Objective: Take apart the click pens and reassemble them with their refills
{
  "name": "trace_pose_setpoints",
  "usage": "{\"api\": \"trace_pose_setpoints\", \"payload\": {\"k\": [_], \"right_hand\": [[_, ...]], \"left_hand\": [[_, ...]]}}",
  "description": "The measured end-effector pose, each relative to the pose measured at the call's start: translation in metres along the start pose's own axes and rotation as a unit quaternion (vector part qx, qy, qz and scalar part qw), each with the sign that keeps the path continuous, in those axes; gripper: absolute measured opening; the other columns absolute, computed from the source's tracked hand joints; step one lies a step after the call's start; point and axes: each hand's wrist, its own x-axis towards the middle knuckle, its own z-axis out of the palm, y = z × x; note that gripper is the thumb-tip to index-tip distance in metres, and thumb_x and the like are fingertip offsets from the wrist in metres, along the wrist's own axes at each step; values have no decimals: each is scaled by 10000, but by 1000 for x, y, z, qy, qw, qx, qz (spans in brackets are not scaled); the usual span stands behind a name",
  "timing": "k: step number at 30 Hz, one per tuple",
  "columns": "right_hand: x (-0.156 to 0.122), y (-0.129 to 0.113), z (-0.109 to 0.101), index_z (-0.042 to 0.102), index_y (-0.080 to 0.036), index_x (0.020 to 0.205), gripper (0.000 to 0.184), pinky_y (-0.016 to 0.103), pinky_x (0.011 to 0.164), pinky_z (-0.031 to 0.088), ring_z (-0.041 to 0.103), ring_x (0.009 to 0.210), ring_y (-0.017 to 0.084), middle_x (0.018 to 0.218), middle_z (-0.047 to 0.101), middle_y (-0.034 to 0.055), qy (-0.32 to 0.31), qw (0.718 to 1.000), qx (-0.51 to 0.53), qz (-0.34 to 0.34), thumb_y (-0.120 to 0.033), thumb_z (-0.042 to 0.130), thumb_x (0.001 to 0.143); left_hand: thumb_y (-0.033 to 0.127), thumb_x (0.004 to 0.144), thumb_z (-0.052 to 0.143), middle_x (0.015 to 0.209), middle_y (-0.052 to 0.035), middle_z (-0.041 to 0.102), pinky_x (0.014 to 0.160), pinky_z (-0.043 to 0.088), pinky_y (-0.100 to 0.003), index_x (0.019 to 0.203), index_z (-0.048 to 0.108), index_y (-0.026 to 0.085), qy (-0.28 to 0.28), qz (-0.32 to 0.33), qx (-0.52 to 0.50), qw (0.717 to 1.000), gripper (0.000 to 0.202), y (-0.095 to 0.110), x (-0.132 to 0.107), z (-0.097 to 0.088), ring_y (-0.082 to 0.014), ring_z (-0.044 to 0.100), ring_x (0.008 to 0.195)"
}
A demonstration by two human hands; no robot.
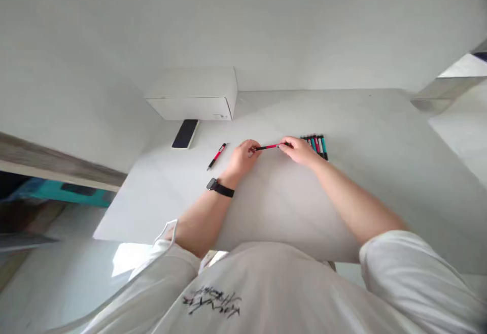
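A red and black pen (271, 146) is stretched level between my two hands, just above the white table. My left hand (242, 157) has its fingers closed around the black end. At the other end, my right hand (299, 150) pinches the pen between thumb and fingers. Another red and black pen (216, 157) lies slanted on the table, left of my left hand. Partly hidden behind my right hand is a row of several pens (319, 146) in green, red, white and black.
A white box (190, 107) stands against the wall at the back left of the table (365, 171). In front of it lies a dark phone (185, 133). A white cable (125, 288) runs by my left arm. The table's left edge drops to the floor.
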Motion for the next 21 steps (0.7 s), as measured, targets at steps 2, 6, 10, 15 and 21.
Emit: {"api": "trace_pose_setpoints", "payload": {"k": [2, 6, 10, 15, 21], "right_hand": [[0, 0, 1, 716, -252, 988, 323, 286, 610, 363, 580, 658, 168, 722, 676, -13, 1, 1000, 1, -1, -534, 560, 960], [-1, 1, 1, 716, -250, 1008, 335, 286, 616, 364, 570, 663, 173, 727, 670, -3, 2, 1000, 12, -16, -542, 558, 961], [0, 4, 0, 720, -251, 1014, 330, 288, 616, 361, 558, 656, 172, 726, 666, 0, 1, 1000, 16, -26, -538, 568, 960], [1, 5, 1, 725, -247, 1024, 325, 290, 625, 370, 568, 670, 175, 738, 673, 4, 5, 1000, 15, -24, -528, 574, 963], [2, 5, 2, 724, -249, 1027, 314, 292, 636, 384, 585, 677, 177, 752, 688, 5, 5, 999, 24, -24, -517, 572, 968]], "left_hand": [[244, 948, 639, 1033, -37, 739, 854, 529, -298, 1040, 687, 230, -1, -6, 3, 1000, 105, 1, 0, 0, -189, 679, 955], [315, 1003, 577, 962, -33, 748, 773, 508, -293, 1001, 698, 235, -9, -23, 16, 1000, 145, 1, -1, -1, -189, 672, 885], [379, 1034, 537, 893, -27, 735, 722, 490, -289, 999, 690, 236, -15, -38, 26, 999, 212, 0, -2, 0, -178, 653, 803], [308, 934, 702, 1037, -34, 736, 835, 526, -291, 1188, 633, 242, 12, -29, 1, 999, 272, 0, -2, 2, -176, 678, 910], [342, 1015, 574, 943, -38, 732, 769, 513, -300, 1026, 675, 237, -6, -23, 22, 999, 146, 1, -2, 0, -190, 666, 861]]}}
